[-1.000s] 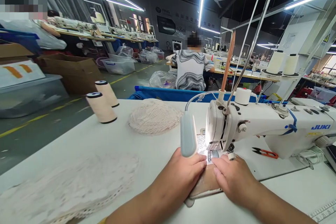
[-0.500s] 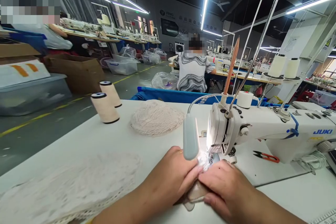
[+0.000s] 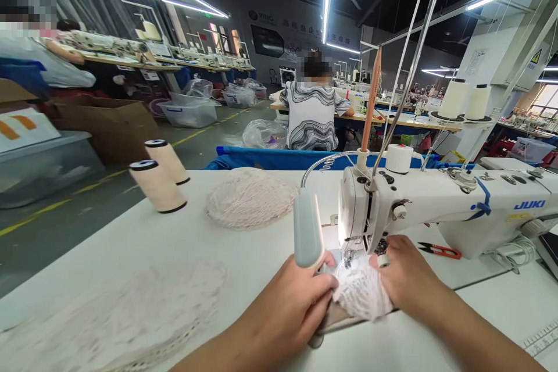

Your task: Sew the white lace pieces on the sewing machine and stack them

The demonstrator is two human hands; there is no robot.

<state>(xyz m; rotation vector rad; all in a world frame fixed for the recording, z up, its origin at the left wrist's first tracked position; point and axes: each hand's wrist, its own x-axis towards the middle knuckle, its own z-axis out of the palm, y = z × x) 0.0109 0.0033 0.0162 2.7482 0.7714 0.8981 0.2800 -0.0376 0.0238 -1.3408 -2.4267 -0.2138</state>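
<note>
A white piece of lace [image 3: 364,293] lies bunched beneath the needle end of a white JUKI sewing machine [image 3: 422,195], brightly lit. My left hand [image 3: 299,296] is at its left side, thumb and fingers closed on the edge; the grey lamp head [image 3: 308,232] hides part of the fingers. Along the lace's right side is my right hand [image 3: 407,276], fingers curled round the edge beside a small machine knob. Its fingertips are partly hidden. A brown flat plate [image 3: 335,317] shows under the lace.
A round lace pile [image 3: 250,197] and two cream thread cones [image 3: 157,186] stand on the white table [image 3: 174,250]. More lace [image 3: 122,314] spreads at the front left. Orange thread snips [image 3: 440,250] lie right of the needle. A ruler [image 3: 540,337] sits at lower right. A co-worker [image 3: 311,113] sits ahead.
My hands, earlier close together at the needle, have moved apart. The right one has gone right and up, and the lace between them now shows. The whole view has shifted slightly.
</note>
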